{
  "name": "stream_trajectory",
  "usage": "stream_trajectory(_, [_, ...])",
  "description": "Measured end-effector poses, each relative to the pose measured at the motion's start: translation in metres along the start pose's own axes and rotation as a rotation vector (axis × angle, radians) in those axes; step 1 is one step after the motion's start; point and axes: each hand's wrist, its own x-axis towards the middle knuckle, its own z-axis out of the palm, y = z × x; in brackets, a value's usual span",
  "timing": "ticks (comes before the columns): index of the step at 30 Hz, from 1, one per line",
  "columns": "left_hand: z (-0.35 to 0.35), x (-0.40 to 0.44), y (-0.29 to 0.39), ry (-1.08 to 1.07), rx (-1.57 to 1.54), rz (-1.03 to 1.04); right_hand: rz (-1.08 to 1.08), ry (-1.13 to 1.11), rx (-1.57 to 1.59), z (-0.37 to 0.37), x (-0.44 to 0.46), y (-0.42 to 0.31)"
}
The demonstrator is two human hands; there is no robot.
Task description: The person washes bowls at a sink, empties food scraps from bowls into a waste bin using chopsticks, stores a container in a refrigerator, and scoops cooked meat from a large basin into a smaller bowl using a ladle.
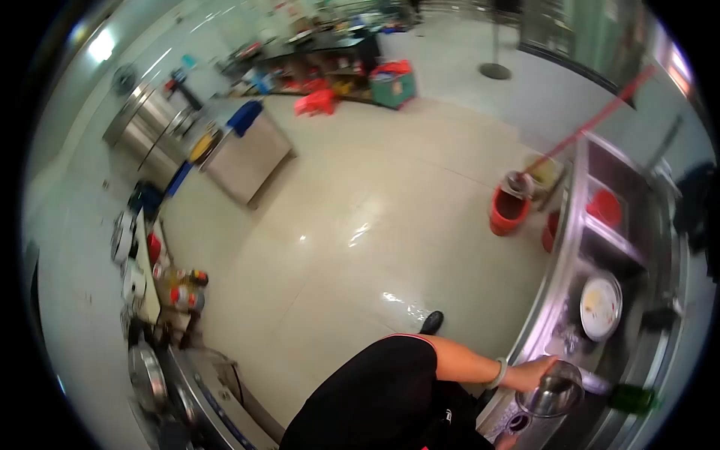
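My left hand reaches over the sink unit, its fingers closed on the rim of a shiny metal bowl. A pale bracelet is around that wrist. Only a small part of my right hand shows at the bottom edge, below the bowl; its fingers are hidden. Close to it is a small round ring-shaped opening. A green bottle lies just right of the bowl. Farther up, in the sink basin, rests a white dish with food scraps on it.
The steel sink runs along the right, with a red bowl in its far basin. A red bucket stands on the floor beside a long red pole. A steel cabinet and bottles are left.
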Motion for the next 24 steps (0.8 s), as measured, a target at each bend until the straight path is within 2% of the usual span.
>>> stream_trajectory(2, [-0.049,-0.051,0.011,0.138,-0.616,-0.353,-0.019,-0.156,-0.070,0.006,0.011,-0.023])
stream_trajectory(3, [-0.071,-0.062,-0.018,0.017,-0.847,-0.289,-0.039,-0.185,-0.075,0.008,0.023,-0.038])
stream_trajectory(4, [-0.089,-0.069,-0.057,0.090,-0.903,-0.387,-0.071,-0.193,-0.071,0.009,0.035,-0.056])
stream_trajectory(6, [-0.137,-0.127,-0.076,0.184,-1.073,-0.323,-0.140,-0.173,-0.028,0.008,0.064,-0.098])
stream_trajectory(9, [-0.204,-0.226,-0.096,0.345,-1.162,-0.241,-0.273,-0.132,0.097,0.008,0.098,-0.183])
stream_trajectory(11, [-0.246,-0.298,-0.117,0.577,-1.290,-0.200,-0.359,-0.144,0.240,0.020,0.097,-0.239])
stream_trajectory(12, [-0.266,-0.334,-0.122,0.590,-1.286,-0.184,-0.399,-0.176,0.330,0.034,0.091,-0.264])
stream_trajectory(14, [-0.302,-0.408,-0.136,0.864,-1.358,-0.136,-0.495,-0.370,0.579,0.098,0.076,-0.296])
stream_trajectory(15, [-0.319,-0.444,-0.149,0.932,-1.386,-0.102,-0.553,-0.590,0.780,0.127,0.053,-0.313])
stream_trajectory(17, [-0.343,-0.514,-0.185,1.088,-1.412,-0.016,-0.894,-0.375,-0.447,0.156,-0.019,-0.349])
stream_trajectory(19, [-0.369,-0.580,-0.194,1.266,-1.394,0.046,-0.422,-0.527,0.377,0.219,-0.086,-0.368])
stream_trajectory(20, [-0.385,-0.610,-0.185,1.356,-1.383,0.044,-0.455,-0.602,0.047,0.210,-0.134,-0.402])
stream_trajectory(21, [-0.399,-0.635,-0.182,1.349,-1.371,0.047,-0.476,-0.670,-0.287,0.193,-0.187,-0.442])
stream_trajectory(22, [-0.412,-0.658,-0.181,1.446,-1.405,0.120,-0.470,-0.670,-0.281,0.183,-0.220,-0.467])
stream_trajectory(23, [-0.427,-0.677,-0.183,1.546,-1.439,0.201,-0.664,-0.816,-0.361,0.178,-0.244,-0.490])
stream_trajectory(24, [-0.444,-0.693,-0.189,1.549,-1.441,0.206,-0.865,-0.958,-0.447,0.180,-0.258,-0.510])
